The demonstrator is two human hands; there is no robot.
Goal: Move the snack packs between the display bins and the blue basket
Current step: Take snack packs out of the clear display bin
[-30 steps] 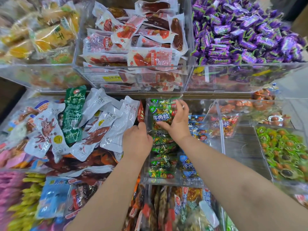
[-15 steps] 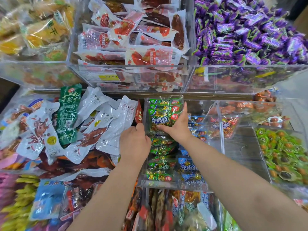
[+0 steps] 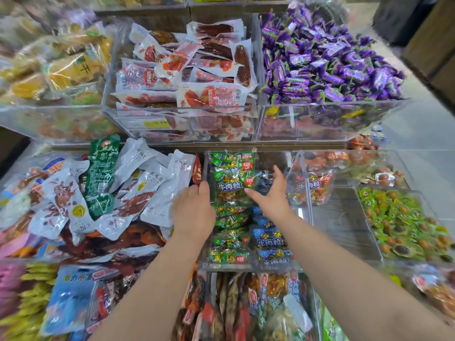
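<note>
- Brackets the green beef-granule pack [image 3: 231, 187], upright in the clear display bin [image 3: 234, 267]: right hand [image 3: 273, 195] spread open beside it, left hand [image 3: 194, 210] with grip impossible to tell.
- Could topple onto blue packs [image 3: 270, 239] if unsupported.

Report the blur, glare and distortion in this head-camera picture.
Head view: sharp in the middle, where the green snack pack has a readable label. Head view: smeared toward the edges, worst on the yellow packs at upper left. Head view: pale glare on the front wall of the purple candy bin. Head view: the wide lens slants the floor at right. The light is even, with no hard shadows.
</note>
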